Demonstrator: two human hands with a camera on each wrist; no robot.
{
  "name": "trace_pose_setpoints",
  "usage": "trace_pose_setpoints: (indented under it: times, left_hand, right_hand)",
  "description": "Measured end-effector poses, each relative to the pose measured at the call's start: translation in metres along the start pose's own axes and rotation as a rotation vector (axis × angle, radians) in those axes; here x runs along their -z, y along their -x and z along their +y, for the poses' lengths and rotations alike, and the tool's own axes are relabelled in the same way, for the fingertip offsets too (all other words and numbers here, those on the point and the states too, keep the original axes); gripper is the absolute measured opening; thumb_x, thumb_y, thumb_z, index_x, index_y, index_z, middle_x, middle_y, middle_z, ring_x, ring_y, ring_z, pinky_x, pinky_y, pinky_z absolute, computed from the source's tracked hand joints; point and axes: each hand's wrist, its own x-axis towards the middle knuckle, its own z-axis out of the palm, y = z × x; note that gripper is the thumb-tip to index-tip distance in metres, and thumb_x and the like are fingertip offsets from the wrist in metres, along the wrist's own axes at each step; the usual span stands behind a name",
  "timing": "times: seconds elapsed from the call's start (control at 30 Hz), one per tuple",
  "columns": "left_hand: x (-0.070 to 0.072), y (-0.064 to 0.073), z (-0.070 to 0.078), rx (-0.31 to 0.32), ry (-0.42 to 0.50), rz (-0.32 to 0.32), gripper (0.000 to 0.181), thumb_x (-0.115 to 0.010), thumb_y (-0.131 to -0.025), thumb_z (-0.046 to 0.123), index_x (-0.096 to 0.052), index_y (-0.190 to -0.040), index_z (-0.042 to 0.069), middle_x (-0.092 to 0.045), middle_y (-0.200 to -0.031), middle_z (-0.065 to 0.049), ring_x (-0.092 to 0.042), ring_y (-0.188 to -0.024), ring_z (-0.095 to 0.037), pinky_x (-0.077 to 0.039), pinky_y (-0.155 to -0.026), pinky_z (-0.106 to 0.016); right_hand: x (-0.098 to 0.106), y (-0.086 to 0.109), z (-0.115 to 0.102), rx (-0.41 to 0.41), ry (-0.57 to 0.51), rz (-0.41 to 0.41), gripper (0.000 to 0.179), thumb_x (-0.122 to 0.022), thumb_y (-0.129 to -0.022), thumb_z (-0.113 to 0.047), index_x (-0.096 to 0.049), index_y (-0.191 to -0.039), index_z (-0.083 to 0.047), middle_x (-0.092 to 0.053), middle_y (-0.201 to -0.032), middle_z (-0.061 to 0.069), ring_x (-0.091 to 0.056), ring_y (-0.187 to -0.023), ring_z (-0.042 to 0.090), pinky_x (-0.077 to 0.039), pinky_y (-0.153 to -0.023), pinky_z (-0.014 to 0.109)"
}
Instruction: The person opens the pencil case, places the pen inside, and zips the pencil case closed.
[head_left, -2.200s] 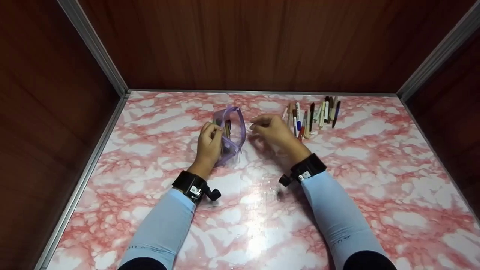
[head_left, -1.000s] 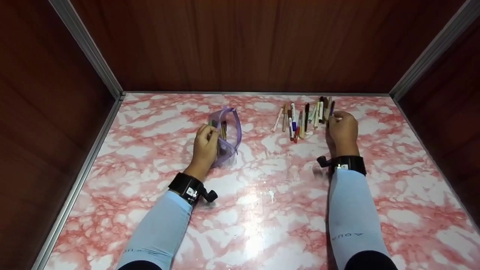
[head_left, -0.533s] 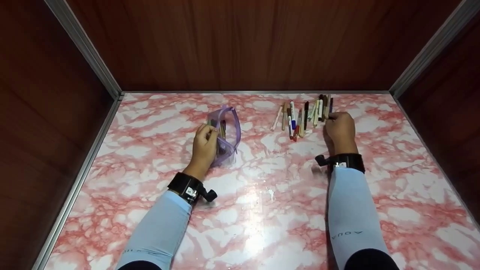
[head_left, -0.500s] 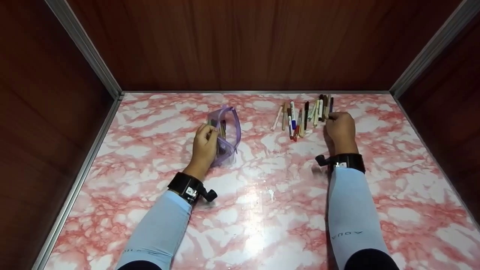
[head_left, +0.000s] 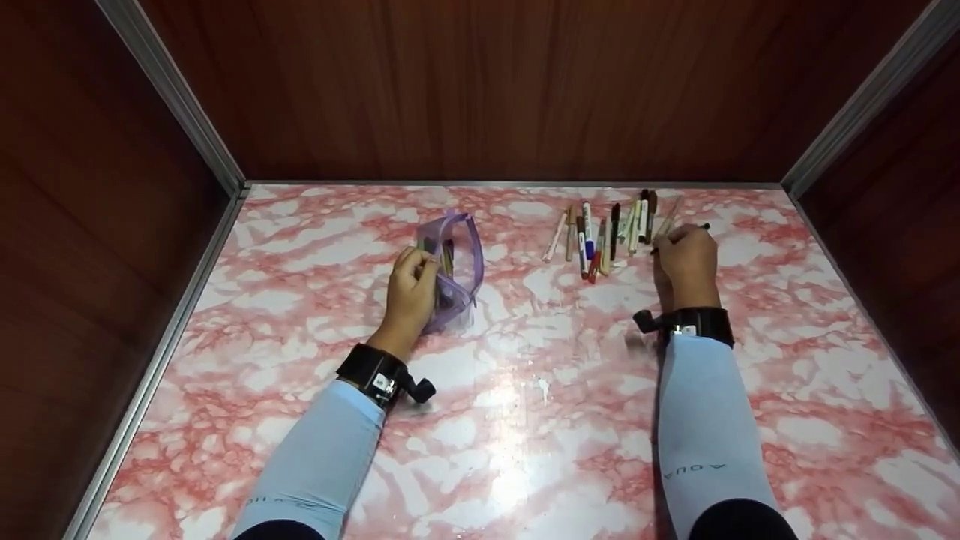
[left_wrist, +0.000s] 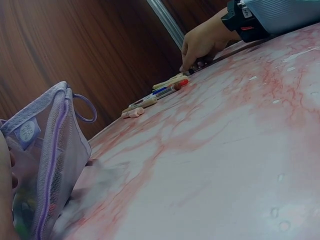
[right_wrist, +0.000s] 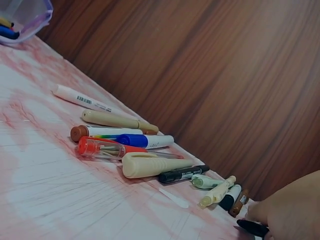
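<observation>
My left hand (head_left: 411, 289) grips the near-left edge of a purple mesh pencil pouch (head_left: 477, 259), whose mouth gapes to the right. Several pens (head_left: 448, 259) show inside it; in the left wrist view the mesh (left_wrist: 60, 155) blurs them. At the right end of a row of pens, my right hand (head_left: 688, 259) pinches a dark pen (head_left: 705, 226), which slants across under the fingers. Its black end (right_wrist: 252, 228) pokes out beside the hand in the right wrist view. A thin beige pen (head_left: 669, 216) lies tilted just beyond these fingers.
Several pens and markers lie side by side near the back wall, among them a blue-capped marker (head_left: 588, 229), a red pen (head_left: 595, 268), a black marker (head_left: 615, 221) and a brown pen (head_left: 651, 214). Wooden panels (head_left: 480, 90) enclose the marbled table (head_left: 480, 450) at the back and sides.
My right hand has gone from near the pouch to the row's right end. The dark pen there has turned slantwise in its fingers, and the beige pen has tilted. My left hand stays on the pouch.
</observation>
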Motion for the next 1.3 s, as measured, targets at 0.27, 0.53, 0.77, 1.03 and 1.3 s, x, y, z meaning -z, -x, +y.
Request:
trace_pose_setpoints:
  times: [0.27, 0.53, 0.77, 1.03, 1.3]
  left_hand:
    - [0.000, 0.000, 0.000, -0.004, 0.009, 0.000, 0.018, -0.062, -0.108, 0.009, -0.071, -0.096, -0.002, -0.054, -0.097, -0.005, -0.052, -0.095, -0.018, -0.045, -0.088, -0.030]
    - [-0.003, 0.000, -0.001, -0.027, 0.016, -0.002, 0.018, -0.063, -0.108, 0.008, -0.070, -0.095, -0.003, -0.051, -0.094, -0.001, -0.051, -0.093, -0.017, -0.043, -0.086, -0.029]
    - [-0.002, -0.001, -0.001, -0.017, 0.019, -0.019, 0.019, -0.062, -0.109, 0.010, -0.069, -0.096, -0.002, -0.052, -0.095, -0.003, -0.052, -0.093, -0.017, -0.044, -0.086, -0.030]
    - [0.000, -0.001, -0.001, -0.011, 0.008, -0.016, 0.018, -0.064, -0.108, 0.010, -0.071, -0.097, -0.002, -0.054, -0.095, -0.005, -0.053, -0.093, -0.017, -0.045, -0.086, -0.030]
    - [0.001, 0.001, 0.000, -0.004, 0.005, -0.024, 0.018, -0.063, -0.109, 0.011, -0.071, -0.097, 0.000, -0.054, -0.097, -0.004, -0.052, -0.094, -0.017, -0.045, -0.087, -0.030]
  right_hand:
    - [0.006, -0.001, -0.002, 0.033, 0.024, 0.020, 0.041, -0.053, -0.109, -0.016, -0.076, -0.131, 0.011, -0.072, -0.139, 0.036, -0.067, -0.133, 0.052, -0.052, -0.118, 0.061]
    - [0.018, 0.001, 0.003, -0.052, 0.105, -0.048, 0.034, -0.052, -0.112, -0.024, -0.067, -0.116, 0.006, -0.068, -0.119, 0.029, -0.066, -0.109, 0.046, -0.055, -0.097, 0.059]
    - [0.024, -0.001, 0.003, -0.077, 0.120, -0.101, 0.049, -0.050, -0.111, -0.021, -0.059, -0.150, 0.007, -0.063, -0.150, 0.035, -0.061, -0.138, 0.054, -0.050, -0.118, 0.065]
    - [0.022, 0.001, 0.000, -0.117, -0.007, -0.073, 0.057, -0.041, -0.116, -0.022, -0.049, -0.167, 0.002, -0.057, -0.164, 0.031, -0.061, -0.141, 0.045, -0.051, -0.120, 0.058]
    - [0.020, -0.002, -0.008, -0.140, -0.268, 0.021, 0.071, -0.055, -0.113, -0.025, -0.031, -0.180, -0.017, -0.059, -0.162, 0.021, -0.066, -0.125, 0.025, -0.054, -0.092, 0.031]
